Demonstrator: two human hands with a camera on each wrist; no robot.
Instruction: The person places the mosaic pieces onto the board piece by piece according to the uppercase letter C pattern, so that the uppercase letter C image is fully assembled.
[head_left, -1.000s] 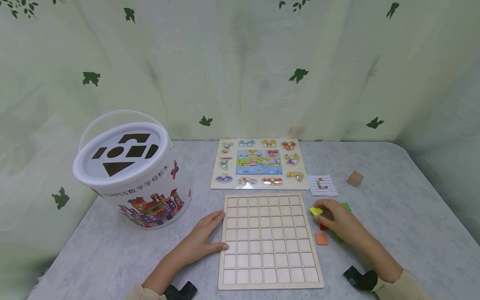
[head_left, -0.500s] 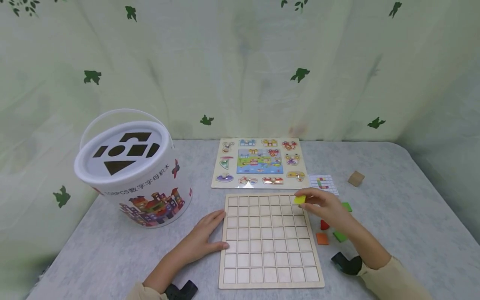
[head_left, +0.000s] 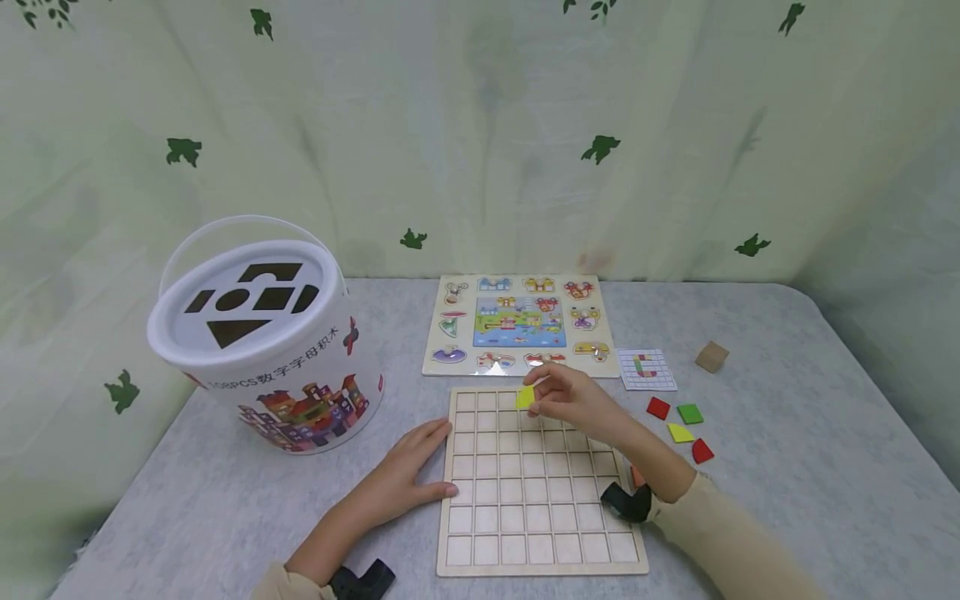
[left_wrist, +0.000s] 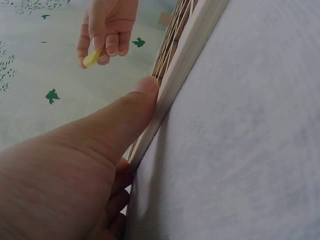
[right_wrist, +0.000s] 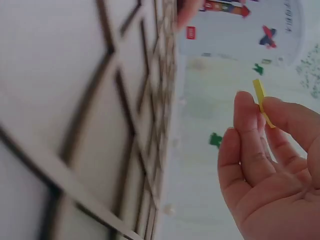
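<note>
One step further along, seemingly: has brought yellow piece leftward above grid board's far row, pinched in right hand, not yet laid; touches left edge with relaxed left hand.

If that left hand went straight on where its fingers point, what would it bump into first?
Most likely the wooden grid board; the left hand touches its left edge, though the hand might slide over it.
</note>
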